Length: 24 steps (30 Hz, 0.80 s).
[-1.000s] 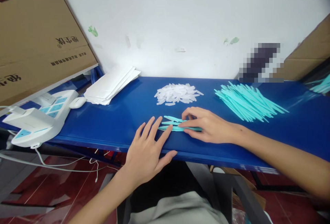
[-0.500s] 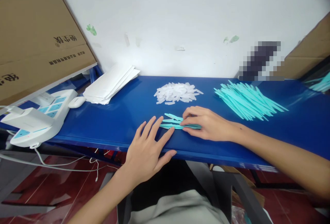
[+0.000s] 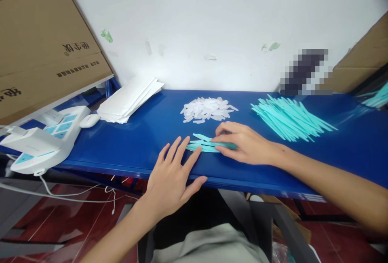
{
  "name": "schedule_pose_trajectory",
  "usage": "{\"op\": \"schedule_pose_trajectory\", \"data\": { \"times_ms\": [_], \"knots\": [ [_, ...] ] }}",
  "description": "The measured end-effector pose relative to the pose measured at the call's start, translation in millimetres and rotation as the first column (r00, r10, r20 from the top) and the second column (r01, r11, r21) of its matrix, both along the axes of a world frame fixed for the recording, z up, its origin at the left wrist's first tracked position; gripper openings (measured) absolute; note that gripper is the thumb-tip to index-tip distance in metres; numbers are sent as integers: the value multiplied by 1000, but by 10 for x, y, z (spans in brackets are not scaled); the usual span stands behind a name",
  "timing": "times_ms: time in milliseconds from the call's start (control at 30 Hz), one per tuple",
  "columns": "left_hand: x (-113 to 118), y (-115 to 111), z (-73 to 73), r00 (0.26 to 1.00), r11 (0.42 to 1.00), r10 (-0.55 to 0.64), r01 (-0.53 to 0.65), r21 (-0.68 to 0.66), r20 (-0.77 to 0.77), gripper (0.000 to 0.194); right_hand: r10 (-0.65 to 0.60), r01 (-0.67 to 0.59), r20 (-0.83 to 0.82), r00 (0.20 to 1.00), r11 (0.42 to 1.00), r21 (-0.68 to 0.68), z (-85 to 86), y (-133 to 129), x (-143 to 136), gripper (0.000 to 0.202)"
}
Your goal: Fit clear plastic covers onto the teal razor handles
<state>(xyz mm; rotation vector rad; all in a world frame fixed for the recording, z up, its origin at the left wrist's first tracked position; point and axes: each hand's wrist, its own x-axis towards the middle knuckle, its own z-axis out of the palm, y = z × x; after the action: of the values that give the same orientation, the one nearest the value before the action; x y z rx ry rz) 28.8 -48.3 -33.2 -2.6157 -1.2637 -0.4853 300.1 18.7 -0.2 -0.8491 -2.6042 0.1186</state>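
Several slim turquoise strips (image 3: pixel 202 146) lie side by side near the front edge of the blue table (image 3: pixel 133 146). My left hand (image 3: pixel 169 178) is spread flat with its fingers apart, its index fingertip touching the left part of these strips. From the right, my right hand (image 3: pixel 242 144) curls over their other end, with thumb and fingers closed around the strips; its palm hides their right tips. Behind the hands sits a heap of small translucent white pieces (image 3: pixel 207 109). A larger pile of turquoise strips (image 3: pixel 289 117) lies further right.
White paper sheets or envelopes (image 3: pixel 130 99) are stacked at the back left. Beside them are a small white case (image 3: pixel 89 120) and a power strip (image 3: pixel 71 129) with a charger (image 3: pixel 36 141). A large cardboard box (image 3: pixel 45 32) leans at left; a white wall (image 3: pixel 194 24) stands behind.
The fingers of my right hand have shifted slightly left and up along the strips, and the front strips lie a little differently. My left hand has barely moved.
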Motion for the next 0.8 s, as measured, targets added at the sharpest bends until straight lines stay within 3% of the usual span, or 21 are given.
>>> {"op": "schedule_pose_trajectory", "data": {
  "times_ms": [300, 633, 800],
  "knots": [
    [-3, 9, -1, 1000, 1000, -4, 4, -18, -5, 62, -79, 81, 30, 996, 995, -59, 22, -2, -35, 38],
    [-16, 51, 145, 1000, 984, -18, 15, -178, -14, 66, -88, 100, 100, 991, 988, -119, 55, 43, 12, 47],
    [38, 155, 212, 1000, 992, -14, 18, -126, 28, 60, -77, 97, 133, 988, 983, -158, 61, 37, 29, 51]
  ]
}}
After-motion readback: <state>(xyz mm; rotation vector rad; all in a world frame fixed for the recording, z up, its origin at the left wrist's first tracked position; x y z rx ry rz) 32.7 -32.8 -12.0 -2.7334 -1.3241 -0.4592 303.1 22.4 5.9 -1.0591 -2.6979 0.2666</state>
